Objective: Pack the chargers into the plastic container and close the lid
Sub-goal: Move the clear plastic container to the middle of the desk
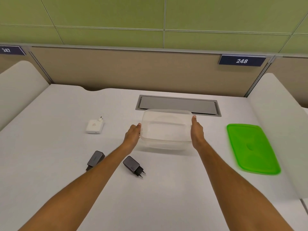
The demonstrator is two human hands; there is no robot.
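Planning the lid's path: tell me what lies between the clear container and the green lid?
Only bare white desk; the head view shows nothing between the clear plastic container and the flat green plastic lid.

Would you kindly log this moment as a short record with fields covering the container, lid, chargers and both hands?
container: clear plastic container, open, no charger inside
lid: green lid lying flat on the table, right of the container
chargers: white charger; two black chargers, all on the table
left hand: on the container's left side
right hand: on the container's right side
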